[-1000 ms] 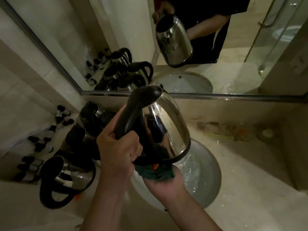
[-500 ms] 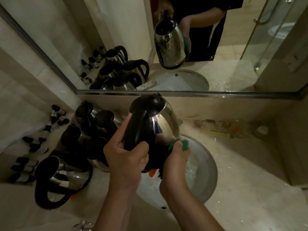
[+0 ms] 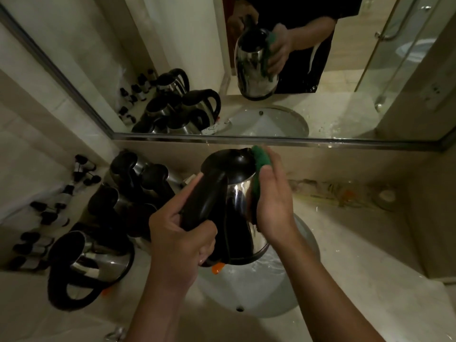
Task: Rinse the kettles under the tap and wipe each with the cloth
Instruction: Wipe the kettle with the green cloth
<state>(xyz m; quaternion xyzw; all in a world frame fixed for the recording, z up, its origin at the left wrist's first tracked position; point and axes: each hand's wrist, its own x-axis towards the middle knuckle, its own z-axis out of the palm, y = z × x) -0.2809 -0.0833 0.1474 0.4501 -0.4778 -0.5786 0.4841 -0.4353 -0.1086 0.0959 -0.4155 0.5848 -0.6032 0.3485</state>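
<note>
Left hand (image 3: 177, 245) clenched round black handle of steel kettle (image 3: 240, 218), kettle held upright above sink (image 3: 259, 302). Right hand (image 3: 274, 201) pressed flat on kettle's right side, green cloth (image 3: 257, 166) trapped between palm and steel wall, cloth top reaching lid rim. Water lay in sink basin. Other kettles (image 3: 130, 193) crowded counter (image 3: 357, 267) left of sink, one kettle on its side (image 3: 91, 262) near front left edge. Small dark-capped bottles (image 3: 49, 213) along far left edge. Mirror (image 3: 320, 95) above back edge.
</note>
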